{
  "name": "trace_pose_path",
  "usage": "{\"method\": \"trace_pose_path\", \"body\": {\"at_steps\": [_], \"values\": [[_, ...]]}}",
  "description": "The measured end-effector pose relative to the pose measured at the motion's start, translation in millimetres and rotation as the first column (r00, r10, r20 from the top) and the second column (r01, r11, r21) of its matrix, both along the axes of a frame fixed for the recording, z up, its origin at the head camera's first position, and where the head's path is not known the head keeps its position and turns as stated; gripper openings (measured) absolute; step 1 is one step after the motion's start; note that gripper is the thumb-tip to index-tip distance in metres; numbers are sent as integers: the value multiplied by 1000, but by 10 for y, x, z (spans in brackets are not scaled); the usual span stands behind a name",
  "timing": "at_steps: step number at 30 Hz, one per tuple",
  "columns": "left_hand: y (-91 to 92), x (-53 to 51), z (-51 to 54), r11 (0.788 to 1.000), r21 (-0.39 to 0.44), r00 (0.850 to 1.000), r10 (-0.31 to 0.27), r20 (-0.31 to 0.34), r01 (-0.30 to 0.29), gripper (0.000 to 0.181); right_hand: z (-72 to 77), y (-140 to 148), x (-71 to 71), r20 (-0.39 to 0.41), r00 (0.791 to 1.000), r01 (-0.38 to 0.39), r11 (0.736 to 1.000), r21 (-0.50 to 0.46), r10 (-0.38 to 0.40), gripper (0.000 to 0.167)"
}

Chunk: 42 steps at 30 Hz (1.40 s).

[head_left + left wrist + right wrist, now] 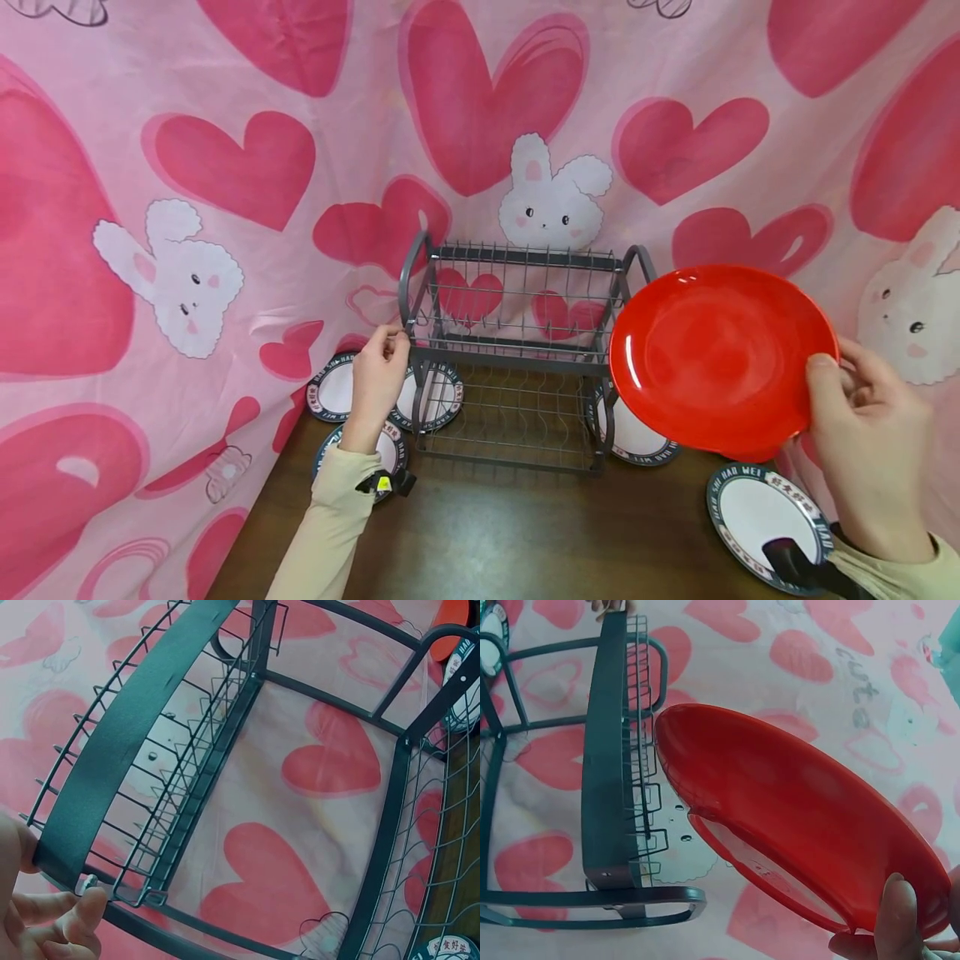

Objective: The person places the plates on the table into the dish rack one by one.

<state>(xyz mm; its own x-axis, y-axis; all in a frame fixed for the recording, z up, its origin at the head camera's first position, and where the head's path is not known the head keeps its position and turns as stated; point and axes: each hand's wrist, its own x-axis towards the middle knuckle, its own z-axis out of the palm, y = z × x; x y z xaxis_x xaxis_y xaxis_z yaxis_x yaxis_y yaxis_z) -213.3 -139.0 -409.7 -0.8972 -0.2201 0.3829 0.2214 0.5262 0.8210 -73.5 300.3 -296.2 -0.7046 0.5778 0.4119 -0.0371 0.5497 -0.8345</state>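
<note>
A dark metal two-tier dish rack point(517, 360) stands on the table, with wire slots in its upper tier. My left hand point(381, 375) grips the rack's front left corner; the left wrist view shows its fingers point(90, 907) around the end of the upper bar. To the right of the rack, my right hand point(873, 442) holds a shiny red plate point(720, 358) by its right rim, raised above the table and tilted. From the right wrist, the plate's underside point(802, 795) and foot ring face the camera, its far edge close to the rack's wires.
White plates with patterned blue rims lie around the rack: several at the left, including one point(330, 392), one point(637, 433) by the right leg, and one point(768, 521) at the front right. A pink heart-and-rabbit cloth point(225, 75) hangs behind the brown table point(480, 533).
</note>
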Motion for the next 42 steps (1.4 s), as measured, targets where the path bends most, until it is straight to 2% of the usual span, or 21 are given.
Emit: {"method": "trace_pose_path", "body": {"at_steps": [8, 12, 18, 23, 28, 33, 42], "values": [[-10, 4, 0, 1000, 1, 1000, -4, 8, 4, 28, 95, -16, -162, -100, 994, -30, 990, 135, 43, 37], [-9, 5, -8, 1000, -2, 1000, -4, 11, 4, 28, 139, -39, -209, -98, 994, -31, 978, 206, 52, 40], [-5, -1, -2, 1000, 7, 1000, -8, 13, 8, 29, 235, -95, -280, -51, 996, -61, 968, 242, 75, 43], [0, -5, 4, 1000, 11, 1000, -11, 15, 11, 29, 307, -118, -373, -109, 988, -77, 953, 293, 113, 42], [10, -6, 13, 1000, 14, 1000, -14, 14, 14, 28, 344, -163, -446, -150, 980, -78, 948, 308, 130, 44], [13, -6, 6, 1000, 13, 1000, -20, 13, 20, 28, 363, -199, -493, -191, 974, -45, 934, 354, 120, 44], [-4, -10, 17, 1000, 11, 1000, -4, 12, 4, 26, 423, -238, -645, -188, 974, -37, 914, 405, 123, 44]]}}
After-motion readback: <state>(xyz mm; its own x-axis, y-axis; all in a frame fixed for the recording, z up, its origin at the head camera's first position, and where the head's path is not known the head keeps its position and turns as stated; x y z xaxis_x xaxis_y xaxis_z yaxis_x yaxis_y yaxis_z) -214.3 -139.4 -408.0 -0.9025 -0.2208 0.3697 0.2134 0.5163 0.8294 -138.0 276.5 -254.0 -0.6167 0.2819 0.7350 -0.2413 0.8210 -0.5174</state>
